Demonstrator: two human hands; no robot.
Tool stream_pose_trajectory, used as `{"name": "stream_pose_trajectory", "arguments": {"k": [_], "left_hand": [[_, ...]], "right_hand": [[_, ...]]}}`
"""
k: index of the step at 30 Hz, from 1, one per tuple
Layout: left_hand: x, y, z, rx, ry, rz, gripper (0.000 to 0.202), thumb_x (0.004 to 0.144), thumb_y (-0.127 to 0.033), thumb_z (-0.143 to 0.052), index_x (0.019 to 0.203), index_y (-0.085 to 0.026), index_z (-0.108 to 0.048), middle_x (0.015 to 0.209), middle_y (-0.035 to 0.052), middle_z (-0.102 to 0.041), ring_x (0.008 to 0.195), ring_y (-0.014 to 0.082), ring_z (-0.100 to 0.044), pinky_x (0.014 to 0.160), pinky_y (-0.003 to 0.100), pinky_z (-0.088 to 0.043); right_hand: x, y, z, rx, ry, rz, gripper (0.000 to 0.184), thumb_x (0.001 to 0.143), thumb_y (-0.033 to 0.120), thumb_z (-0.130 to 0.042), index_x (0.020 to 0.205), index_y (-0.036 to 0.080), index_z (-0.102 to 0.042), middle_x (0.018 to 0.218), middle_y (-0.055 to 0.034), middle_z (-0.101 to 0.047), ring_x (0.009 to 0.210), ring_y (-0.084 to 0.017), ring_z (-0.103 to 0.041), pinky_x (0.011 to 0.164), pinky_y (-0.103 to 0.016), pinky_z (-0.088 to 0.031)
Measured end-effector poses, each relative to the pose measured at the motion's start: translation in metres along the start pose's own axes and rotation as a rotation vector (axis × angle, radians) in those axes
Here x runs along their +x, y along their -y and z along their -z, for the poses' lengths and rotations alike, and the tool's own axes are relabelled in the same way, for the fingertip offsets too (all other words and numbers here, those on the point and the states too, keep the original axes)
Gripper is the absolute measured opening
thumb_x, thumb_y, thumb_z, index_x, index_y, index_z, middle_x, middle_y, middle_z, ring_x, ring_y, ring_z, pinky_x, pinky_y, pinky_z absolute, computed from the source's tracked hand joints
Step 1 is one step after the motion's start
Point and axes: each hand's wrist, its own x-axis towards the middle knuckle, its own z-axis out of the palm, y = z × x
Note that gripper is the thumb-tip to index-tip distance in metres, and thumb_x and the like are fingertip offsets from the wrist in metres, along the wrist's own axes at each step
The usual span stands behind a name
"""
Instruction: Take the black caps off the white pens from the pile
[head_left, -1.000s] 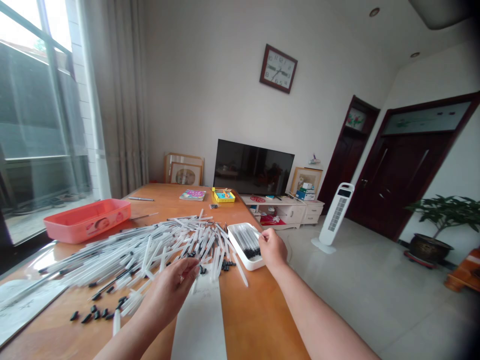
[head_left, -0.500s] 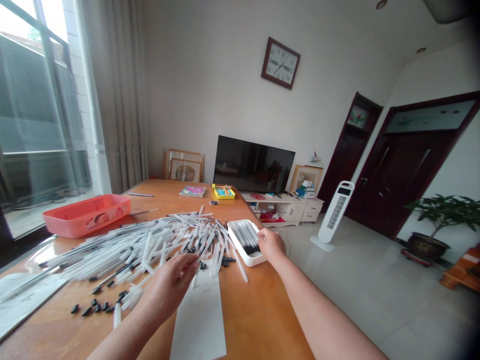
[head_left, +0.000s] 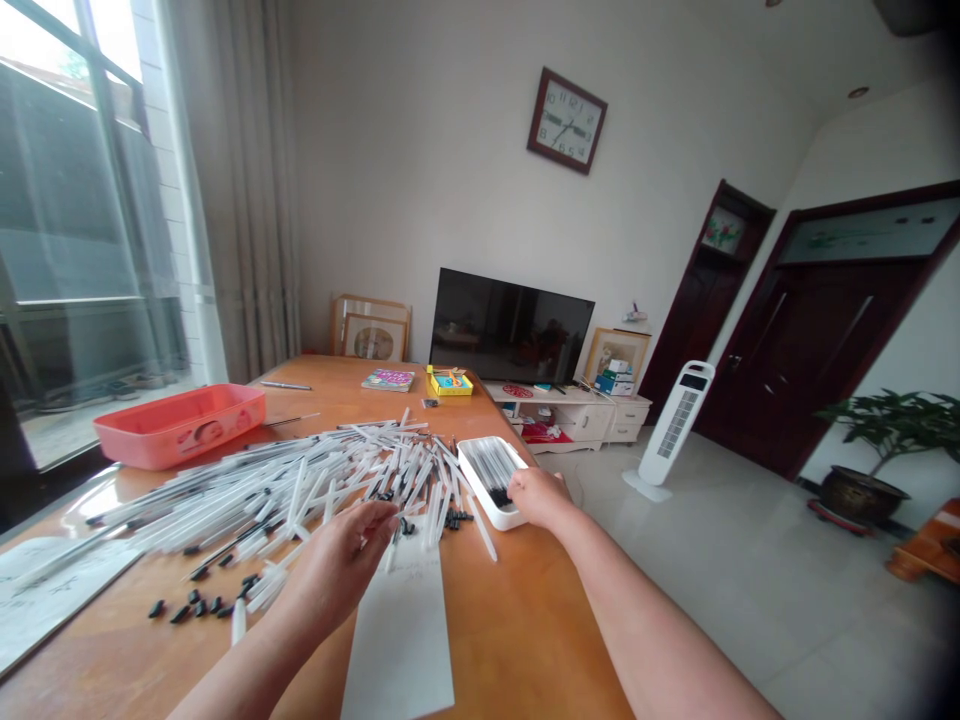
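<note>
A white tray (head_left: 507,518) holds a row of clear pens (head_left: 491,465) with black ends. My right hand (head_left: 541,495) is closed at the tray's right side, its fingertips over the black ends; what they grip is hidden. Above the top of a white paper sheet (head_left: 401,640), my left hand (head_left: 352,550) is closed in a pinch. A pale tube (head_left: 391,556) shows just below those fingertips, but I cannot tell whether they hold it. Clear pen barrels (head_left: 247,500) lie in a large heap beyond and left of this hand. Small black caps (head_left: 201,607) are scattered nearby.
On the wooden table (head_left: 525,620) stand a coral plastic bin (head_left: 180,425) at left and a small yellow box (head_left: 451,384) at the back, beside a booklet (head_left: 388,380). Another sheet (head_left: 52,590) lies at left. Past the table's right edge stands a white tower fan (head_left: 673,430).
My right hand has shifted slightly left, its fingertips now farther over the tray's inside. My left hand stays nearly in place. The whole view has moved a little.
</note>
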Motion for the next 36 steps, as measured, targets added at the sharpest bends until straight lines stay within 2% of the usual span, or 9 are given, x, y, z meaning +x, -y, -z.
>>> {"name": "stream_pose_trajectory", "arguments": {"k": [4, 10, 18, 21, 23, 26, 30, 36], "left_hand": [[0.0, 0.001, 0.0, -0.003, -0.012, -0.011, 0.035, 0.091, -0.05, -0.048, 0.103, -0.023, -0.068, 0.098, 0.0061, -0.074, 0.087, 0.0227, -0.069, 0.072, 0.029, -0.052], [0.001, 0.005, 0.005, -0.029, -0.066, -0.012, 0.034, 0.088, -0.049, -0.051, 0.099, -0.023, -0.07, 0.09, 0.0057, -0.075, 0.082, 0.0223, -0.069, 0.071, 0.028, -0.052], [0.009, 0.025, 0.022, -0.19, -0.325, 0.199, 0.042, 0.08, -0.052, -0.058, 0.099, -0.018, -0.073, 0.082, 0.0069, -0.076, 0.077, 0.023, -0.07, 0.071, 0.03, -0.053], [0.01, 0.029, 0.027, -0.205, -0.375, 0.242, 0.042, 0.077, -0.052, -0.06, 0.097, -0.018, -0.074, 0.08, 0.0073, -0.076, 0.076, 0.0236, -0.07, 0.07, 0.03, -0.052], [0.01, 0.032, 0.028, -0.154, -0.356, 0.262, 0.041, 0.078, -0.052, -0.058, 0.098, -0.018, -0.073, 0.084, 0.0075, -0.077, 0.079, 0.0238, -0.07, 0.07, 0.03, -0.051], [0.01, 0.036, 0.028, -0.027, -0.285, 0.277, 0.037, 0.082, -0.047, -0.054, 0.1, -0.019, -0.07, 0.091, 0.0071, -0.077, 0.085, 0.0236, -0.07, 0.072, 0.029, -0.05], [0.009, 0.038, 0.026, 0.147, -0.216, 0.282, 0.03, 0.086, -0.039, -0.049, 0.1, -0.022, -0.07, 0.095, 0.0067, -0.076, 0.088, 0.0236, -0.069, 0.072, 0.03, -0.047], [0.007, 0.037, 0.026, 0.415, -0.146, 0.313, 0.03, 0.085, -0.025, -0.044, 0.099, -0.028, -0.07, 0.1, 0.0062, -0.072, 0.092, 0.0255, -0.065, 0.075, 0.033, -0.044]], "right_hand": [[0.002, 0.002, -0.004, -0.011, -0.007, -0.004, 0.023, 0.084, 0.021, -0.051, 0.077, 0.025, -0.074, 0.092, -0.0042, -0.074, 0.091, -0.021, -0.062, 0.085, -0.033, -0.033], [0.0, 0.003, 0.0, 0.019, -0.04, -0.009, 0.022, 0.083, 0.021, -0.053, 0.072, 0.024, -0.072, 0.083, -0.0035, -0.073, 0.085, -0.021, -0.062, 0.082, -0.032, -0.033], [-0.024, 0.026, 0.007, 0.206, -0.129, 0.025, 0.023, 0.084, 0.024, -0.048, 0.087, 0.023, -0.071, 0.084, -0.0022, -0.072, 0.076, -0.017, -0.061, 0.063, -0.024, -0.036], [-0.033, 0.043, 0.004, 0.392, -0.139, 0.039, 0.024, 0.081, 0.024, -0.046, 0.089, 0.023, -0.069, 0.08, -0.0012, -0.071, 0.069, -0.016, -0.06, 0.058, -0.023, -0.037], [-0.037, 0.057, 0.002, 0.582, -0.114, 0.047, 0.025, 0.08, 0.025, -0.045, 0.091, 0.022, -0.067, 0.077, -0.0006, -0.07, 0.064, -0.015, -0.06, 0.055, -0.023, -0.037], [-0.042, 0.077, -0.005, 0.72, -0.091, 0.059, 0.026, 0.08, 0.025, -0.043, 0.093, 0.02, -0.064, 0.072, -0.0013, -0.068, 0.062, -0.016, -0.059, 0.054, -0.023, -0.038], [-0.044, 0.091, -0.022, 0.588, -0.105, 0.075, 0.025, 0.083, 0.025, -0.044, 0.095, 0.02, -0.065, 0.074, -0.0029, -0.069, 0.066, -0.017, -0.06, 0.058, -0.024, -0.039], [-0.05, 0.086, -0.045, 0.443, -0.072, 0.151, 0.018, 0.082, 0.024, -0.048, 0.086, 0.024, -0.065, 0.069, 0.0008, -0.066, 0.064, -0.017, -0.058, 0.057, -0.023, -0.036]]}}
